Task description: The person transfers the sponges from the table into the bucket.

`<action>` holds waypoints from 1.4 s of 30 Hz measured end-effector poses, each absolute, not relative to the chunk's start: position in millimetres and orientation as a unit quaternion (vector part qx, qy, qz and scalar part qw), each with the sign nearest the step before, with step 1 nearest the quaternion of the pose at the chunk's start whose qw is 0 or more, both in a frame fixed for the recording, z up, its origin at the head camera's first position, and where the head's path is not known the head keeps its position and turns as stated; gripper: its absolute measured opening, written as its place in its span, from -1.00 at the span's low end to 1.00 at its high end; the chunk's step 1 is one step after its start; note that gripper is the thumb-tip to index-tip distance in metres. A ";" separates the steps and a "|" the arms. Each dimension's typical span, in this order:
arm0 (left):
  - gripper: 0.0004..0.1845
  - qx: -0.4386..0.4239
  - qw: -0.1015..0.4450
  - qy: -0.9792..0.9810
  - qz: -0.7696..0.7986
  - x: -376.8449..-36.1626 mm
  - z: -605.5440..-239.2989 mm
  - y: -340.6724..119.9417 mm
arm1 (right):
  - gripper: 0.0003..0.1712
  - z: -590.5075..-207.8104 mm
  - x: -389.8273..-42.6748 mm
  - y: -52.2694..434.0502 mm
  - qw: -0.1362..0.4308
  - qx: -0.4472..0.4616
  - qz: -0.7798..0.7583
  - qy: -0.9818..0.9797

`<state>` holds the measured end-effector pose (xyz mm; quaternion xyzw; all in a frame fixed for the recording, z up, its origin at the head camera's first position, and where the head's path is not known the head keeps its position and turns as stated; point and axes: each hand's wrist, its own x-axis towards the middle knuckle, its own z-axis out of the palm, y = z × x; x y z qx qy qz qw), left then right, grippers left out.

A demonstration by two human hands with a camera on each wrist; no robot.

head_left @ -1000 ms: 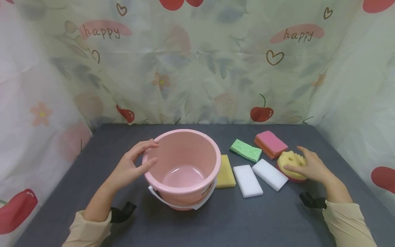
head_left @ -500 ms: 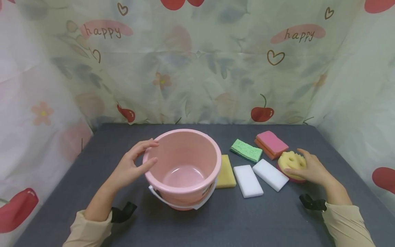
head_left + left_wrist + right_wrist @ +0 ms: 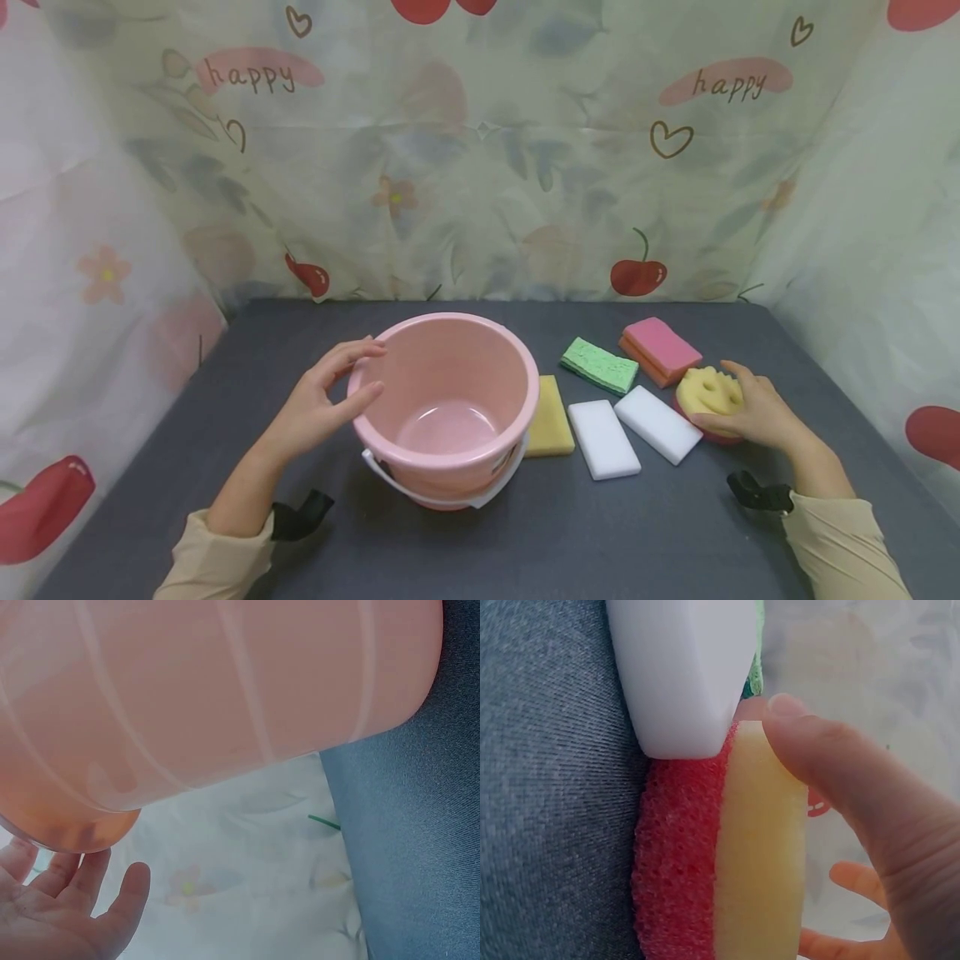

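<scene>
A pink bucket (image 3: 450,467) with a white handle stands upright on the dark table. My left hand (image 3: 330,400) is at its left rim, fingers relaxed; in the left wrist view the left fingertips (image 3: 94,862) meet the rim and the thumb stands apart. At the right lies a round sponge (image 3: 701,392), yellow on top and red beneath, with holes cut in it. My right hand (image 3: 765,408) reaches over its right side, thumb at the near edge and fingers spread toward the far edge. In the right wrist view the right thumb (image 3: 832,757) overlaps the yellow layer.
Between bucket and round sponge lie a yellow sponge (image 3: 551,421), two white sponge blocks (image 3: 603,440), a green sponge (image 3: 598,365) and a pink-and-orange sponge (image 3: 662,346). Patterned cloth (image 3: 480,208) walls in the table (image 3: 570,542) at the back and sides.
My right hand has sunk slightly over the round sponge, its thumb moving down to the near edge. My left hand stays at the bucket rim.
</scene>
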<state>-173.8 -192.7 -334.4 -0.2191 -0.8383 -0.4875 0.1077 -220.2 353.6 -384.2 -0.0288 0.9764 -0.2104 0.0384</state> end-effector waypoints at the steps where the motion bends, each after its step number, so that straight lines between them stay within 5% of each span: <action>1: -0.61 -0.219 0.108 -0.838 -0.487 -173.9 -334.4 -192.8 | 0.26 -383.9 -220.0 353.4 0.039 -0.028 -0.210 0.977; 17: -0.60 -0.225 0.116 -0.834 -0.490 -175.2 -336.3 -193.2 | 0.29 -371.5 -217.3 348.7 0.025 -0.012 -0.222 0.975; 42: -0.61 -0.214 0.105 -0.841 -0.486 -174.4 -334.6 -193.0 | 0.17 -334.2 -214.7 327.2 -0.074 -0.064 -0.235 0.967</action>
